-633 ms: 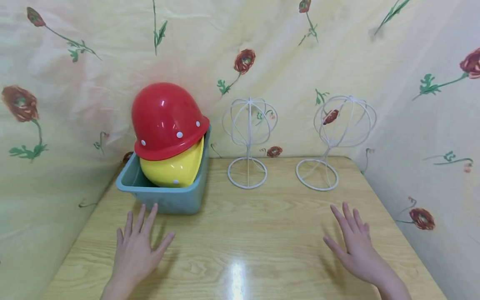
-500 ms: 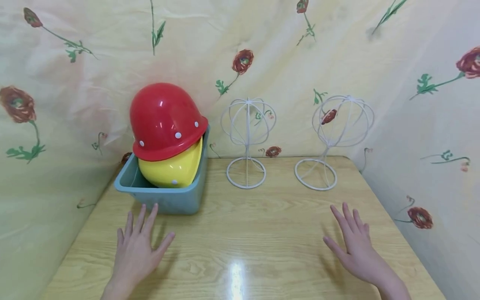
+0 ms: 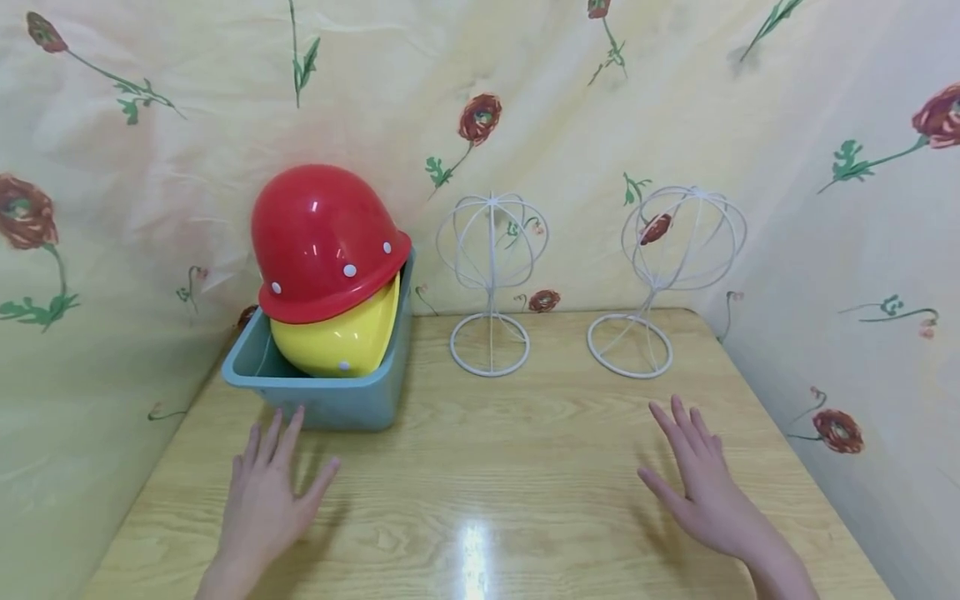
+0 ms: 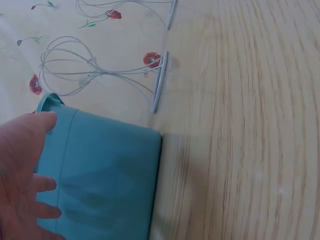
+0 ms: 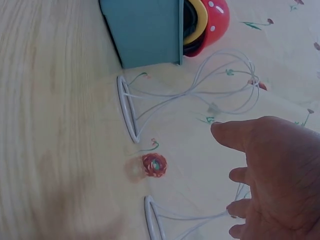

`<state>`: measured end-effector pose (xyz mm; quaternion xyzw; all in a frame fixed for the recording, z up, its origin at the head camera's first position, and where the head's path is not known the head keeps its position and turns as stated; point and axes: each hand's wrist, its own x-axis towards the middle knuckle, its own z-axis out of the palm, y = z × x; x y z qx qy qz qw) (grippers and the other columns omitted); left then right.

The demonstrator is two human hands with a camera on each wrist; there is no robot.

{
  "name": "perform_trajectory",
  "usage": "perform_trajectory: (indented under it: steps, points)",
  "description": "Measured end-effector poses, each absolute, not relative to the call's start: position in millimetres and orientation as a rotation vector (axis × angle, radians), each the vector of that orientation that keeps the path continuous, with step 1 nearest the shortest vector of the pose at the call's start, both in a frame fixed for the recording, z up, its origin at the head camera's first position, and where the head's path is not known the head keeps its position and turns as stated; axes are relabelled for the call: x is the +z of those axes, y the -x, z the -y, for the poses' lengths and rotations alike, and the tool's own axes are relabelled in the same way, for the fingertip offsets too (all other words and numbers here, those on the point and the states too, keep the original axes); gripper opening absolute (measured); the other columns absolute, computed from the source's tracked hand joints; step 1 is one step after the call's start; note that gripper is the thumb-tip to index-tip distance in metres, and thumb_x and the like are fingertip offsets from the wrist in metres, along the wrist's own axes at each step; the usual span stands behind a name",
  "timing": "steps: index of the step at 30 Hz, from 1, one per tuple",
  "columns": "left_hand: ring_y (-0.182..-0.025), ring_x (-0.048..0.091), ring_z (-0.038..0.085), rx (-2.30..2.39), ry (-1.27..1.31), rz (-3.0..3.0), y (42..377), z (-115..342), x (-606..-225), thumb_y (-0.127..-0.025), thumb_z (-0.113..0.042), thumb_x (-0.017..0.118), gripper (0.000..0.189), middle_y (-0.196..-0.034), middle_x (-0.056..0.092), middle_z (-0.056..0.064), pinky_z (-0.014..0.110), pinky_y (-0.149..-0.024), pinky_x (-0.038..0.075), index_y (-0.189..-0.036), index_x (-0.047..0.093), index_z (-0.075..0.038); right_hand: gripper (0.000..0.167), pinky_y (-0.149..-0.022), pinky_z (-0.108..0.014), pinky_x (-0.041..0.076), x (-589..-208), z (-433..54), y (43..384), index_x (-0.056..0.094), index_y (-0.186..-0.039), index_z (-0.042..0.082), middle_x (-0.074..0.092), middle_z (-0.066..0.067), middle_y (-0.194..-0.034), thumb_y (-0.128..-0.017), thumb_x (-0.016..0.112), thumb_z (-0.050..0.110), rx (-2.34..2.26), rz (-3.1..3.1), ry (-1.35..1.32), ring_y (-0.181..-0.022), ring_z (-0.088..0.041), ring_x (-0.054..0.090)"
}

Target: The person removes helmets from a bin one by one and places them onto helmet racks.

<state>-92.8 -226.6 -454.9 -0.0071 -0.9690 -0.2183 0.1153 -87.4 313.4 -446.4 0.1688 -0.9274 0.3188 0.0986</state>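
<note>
The two hands are well apart, held over the near part of the table [image 3: 510, 450] with fingers straight and spread, and soft shadows fall on the wood beside them. The left hand [image 3: 258, 508] is nearest to a blue-grey bin [image 3: 322, 408] at the table's left rear; its fingertips overlap the bin's front wall in the head view, though whether they touch it I cannot tell. In the bin lies a yellow helmet [image 3: 337, 342], tilted, its edge slanting up along the right side. A glossy red helmet [image 3: 322, 242] sits on top of the yellow one, also tilted, rising well above the bin's rim, with white studs along its lower edge. The right hand [image 3: 708, 508] is in front of the right-hand wire stand [image 3: 655, 289], apart from it, thumb pointing inward. That stand has a round base ring on the table and a rounded wire cage that looks tilted to the right. The other wire stand [image 3: 491, 283], of the same form, stands upright between it and the bin. Behind everything hangs a pale covering [image 3: 555, 100] printed with red flowers and green stems, and a bright reflection shines on the table between the hands.
</note>
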Motion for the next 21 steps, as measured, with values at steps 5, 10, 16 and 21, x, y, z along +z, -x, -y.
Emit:
perform_trajectory:
  steps: [5,10,16,21]
  points:
    - [-0.148,0.029,0.067,-0.764,-0.053,2.855,97.5,241.5,-454.9,-0.103,-0.057,0.061,0.091,-0.17,0.024,0.034,0.084,-0.108,0.031,-0.17,0.023,-0.01,0.085,-0.121,-0.08,-0.004,-434.8,-301.4,95.4,0.024,-0.169,0.011,0.012,-0.034,-0.173,-0.099,0.071,0.012,0.955,2.706,-0.561,-0.159,-0.061,0.003]
    - [-0.151,0.022,0.066,-0.948,-0.197,2.943,105.7,267.6,-452.6,-0.106,-0.062,0.049,0.094,-0.172,0.011,0.035,0.083,-0.112,0.026,-0.172,0.008,-0.008,0.081,-0.133,-0.048,0.016,-421.1,-281.1,108.6,0.031,-0.167,0.009,0.025,-0.026,-0.173,-0.098,0.073,0.011,0.884,2.653,-0.626,-0.159,-0.053,0.023]
    - [-0.15,0.027,0.064,-1.162,-0.325,2.83,125.5,297.9,-446.6,-0.108,-0.058,0.046,0.09,-0.171,0.017,0.034,0.079,-0.114,0.029,-0.172,0.005,-0.012,0.072,-0.122,-0.014,0.026,-407.3,-249.9,127.1,0.04,-0.162,0.004,0.042,-0.021,-0.167,-0.098,0.072,0.008,0.855,2.569,-0.671,-0.147,-0.048,0.048]
    - [-0.15,0.037,0.058,-1.32,-0.35,2.611,138.4,308.4,-439.3,-0.108,-0.049,0.052,0.084,-0.171,0.028,0.029,0.071,-0.115,0.036,-0.172,0.013,-0.011,0.063,-0.111,-0.036,0.049,-398.2,-223.9,141.3,0.043,-0.157,-0.005,0.051,-0.023,-0.159,-0.1,0.068,0.003,1.015,2.533,-0.721,-0.143,-0.043,0.054]
